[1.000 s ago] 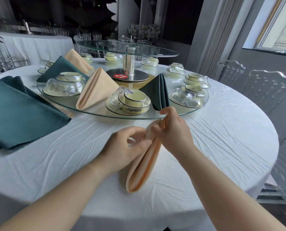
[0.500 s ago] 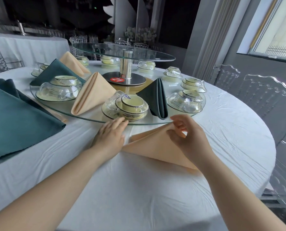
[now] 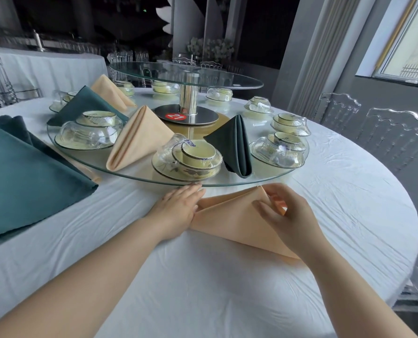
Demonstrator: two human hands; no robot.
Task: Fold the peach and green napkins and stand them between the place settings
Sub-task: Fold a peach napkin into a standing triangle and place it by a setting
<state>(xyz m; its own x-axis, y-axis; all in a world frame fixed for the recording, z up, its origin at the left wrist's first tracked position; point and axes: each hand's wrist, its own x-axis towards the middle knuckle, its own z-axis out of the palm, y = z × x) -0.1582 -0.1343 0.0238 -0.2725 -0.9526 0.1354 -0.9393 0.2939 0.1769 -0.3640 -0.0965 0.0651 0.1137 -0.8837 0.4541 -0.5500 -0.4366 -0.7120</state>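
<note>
Peach cloth napkin [image 3: 230, 215], folded into a flat triangle, lies on the white tablecloth [image 3: 203, 289] just in front of the near rim of the round glass turntable [image 3: 264, 178]. Left of the turntable sits a flat stack of dark green napkins [image 3: 25, 181]. On the glass, a finished peach napkin [image 3: 137, 137], a wrapped cream bowl setting [image 3: 188, 159] and a finished dark green napkin [image 3: 234, 147] stand in a row.

To fold well, the left hand [image 3: 176, 208] should probably pin its corner flat while the right hand [image 3: 291, 215] draws the loose layer across with edges matched. A firm crease would then help the cone stand.

The left hand's fingers are straight and together, pressing the triangle's left corner, with the fingertips just under the turntable rim. The cloth spreads rightward from that palm. The right hand's thumb and curled fingers pinch the upper layer beside the triangle's peak, which sits close below the rim. The cloth's lower right edge disappears beneath that wrist.
</note>
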